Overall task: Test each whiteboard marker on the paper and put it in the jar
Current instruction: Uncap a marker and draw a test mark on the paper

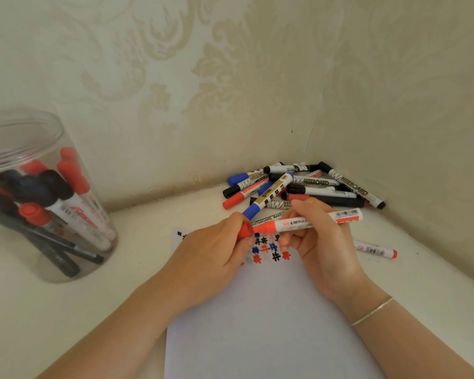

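The red marker (315, 221) is gripped by the right hand (316, 243), steadied level over the paper (257, 324). Its cap (244, 231) is pinched by the left hand (211, 253), likely for uncapping or recapping.

Hidden and cut-off parts

The clear plastic jar (39, 192) runs past the left edge; the white paper sheet (263, 324) past the bottom, its coloured test marks (268, 250) partly covered by both hands.

"WHITEBOARD" on several piled markers (350, 185); "WHITEBOARD MARKER" on another (266, 218).
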Tool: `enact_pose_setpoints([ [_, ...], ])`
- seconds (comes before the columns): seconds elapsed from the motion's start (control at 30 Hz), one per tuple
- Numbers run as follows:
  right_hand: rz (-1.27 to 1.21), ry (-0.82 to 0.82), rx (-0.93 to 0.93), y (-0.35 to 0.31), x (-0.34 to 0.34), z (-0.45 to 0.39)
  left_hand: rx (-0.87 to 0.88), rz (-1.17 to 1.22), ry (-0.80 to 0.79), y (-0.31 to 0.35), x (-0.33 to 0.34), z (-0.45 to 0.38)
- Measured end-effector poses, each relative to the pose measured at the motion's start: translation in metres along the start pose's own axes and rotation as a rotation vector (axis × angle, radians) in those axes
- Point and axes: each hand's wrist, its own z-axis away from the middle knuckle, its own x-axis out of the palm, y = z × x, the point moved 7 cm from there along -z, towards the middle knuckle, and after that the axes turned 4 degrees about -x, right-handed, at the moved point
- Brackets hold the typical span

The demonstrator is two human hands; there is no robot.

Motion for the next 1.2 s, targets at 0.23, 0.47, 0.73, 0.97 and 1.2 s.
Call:
enact_pose_setpoints([
  [0.23, 0.033, 0.069, -0.023, -0.002, -0.006, 0.0, 0.017, 0.015, 0.025, -0.002, -0.001, 0.0],
  [0.47, 0.119, -0.064, 0.074, 0.005, 0.005, 0.002, 0.116, 0.013, 0.08, -0.001, -0.001, 0.0],
  [0.73, 0.09, 0.07, 0.013, 0.001, 0.004, -0.003, 0.019, 0.34, 0.203, -0.003, -0.003, -0.003],
  [0.97, 0.13, -0.033, 0.054, 0.012, 0.032, -0.004, -0.277, 0.544, 0.305, -0.021, -0.017, 0.001],
  [1.2, 0.278, -0.1, 0.017, -0.001, 0.062, -0.02, -0.426, 0.697, 0.413, -0.035, -0.023, 0.003],
])
